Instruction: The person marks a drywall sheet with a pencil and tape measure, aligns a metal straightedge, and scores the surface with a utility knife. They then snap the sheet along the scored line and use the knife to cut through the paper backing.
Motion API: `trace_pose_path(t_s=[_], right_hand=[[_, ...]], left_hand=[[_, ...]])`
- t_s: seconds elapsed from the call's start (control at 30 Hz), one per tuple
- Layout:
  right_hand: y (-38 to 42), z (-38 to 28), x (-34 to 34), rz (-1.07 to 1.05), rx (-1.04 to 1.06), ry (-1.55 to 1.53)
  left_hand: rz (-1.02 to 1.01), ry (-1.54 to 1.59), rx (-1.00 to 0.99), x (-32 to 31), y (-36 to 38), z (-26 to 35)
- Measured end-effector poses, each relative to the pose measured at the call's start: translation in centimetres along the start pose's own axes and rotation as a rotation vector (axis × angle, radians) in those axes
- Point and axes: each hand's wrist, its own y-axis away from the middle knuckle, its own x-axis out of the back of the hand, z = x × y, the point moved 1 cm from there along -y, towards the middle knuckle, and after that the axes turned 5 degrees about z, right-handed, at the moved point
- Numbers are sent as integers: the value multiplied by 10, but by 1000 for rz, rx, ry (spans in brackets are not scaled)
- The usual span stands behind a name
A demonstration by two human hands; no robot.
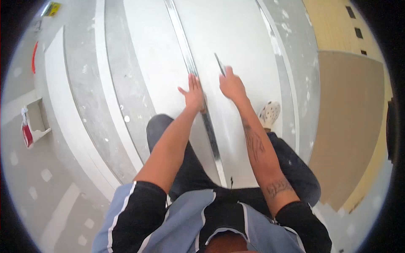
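A long shiny metal straightedge [185, 44] lies lengthwise across a large white board [152, 31], which looks like drywall. My left hand [194, 93] rests flat on the straightedge, its fingers stretched out and the thumb spread to the side. To the right of the metal strip, my right hand [232, 85] is closed around a slim, dark, knife-like tool [219, 63]. Its thin end points up and away from me, apart from the straightedge. The hand is slightly blurred, and the exact kind of tool is hard to make out.
My knee and one foot in a white clog [270, 114] are on the white board. Narrow white strips [105, 71] lie at the left. A brown panel [350, 122] lies at the right. A white scrap piece with a red-and-white item [27, 134] sits far left.
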Motion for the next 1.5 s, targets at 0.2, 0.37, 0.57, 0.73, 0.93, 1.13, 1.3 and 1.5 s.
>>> trace_pose_path(t_s=[0.2, 0.37, 0.57, 0.73, 0.93, 1.13, 1.3, 1.5], right_hand=[[-159, -102, -26, 165, 183, -194], [-220, -121, -56, 119, 196, -207], [-232, -134, -64, -44, 130, -167], [-231, -141, -71, 21, 204, -129], [-194, -128, -74, -48, 115, -39], [-95, -60, -90, -84, 102, 13], [17, 16, -100, -167, 73, 37], [183, 79, -93, -337, -147, 41]], left_hand=[[-24, 69, 8, 3, -2, 1], [-37, 86, -6, 5, -2, 1], [-25, 98, -3, 6, -1, 1], [-34, 58, -32, 3, -5, -3], [-62, 83, -57, 7, 1, -4], [-51, 75, -75, -3, 2, -6], [56, 120, -65, -23, -16, -2], [99, 138, -111, -21, -5, -3]])
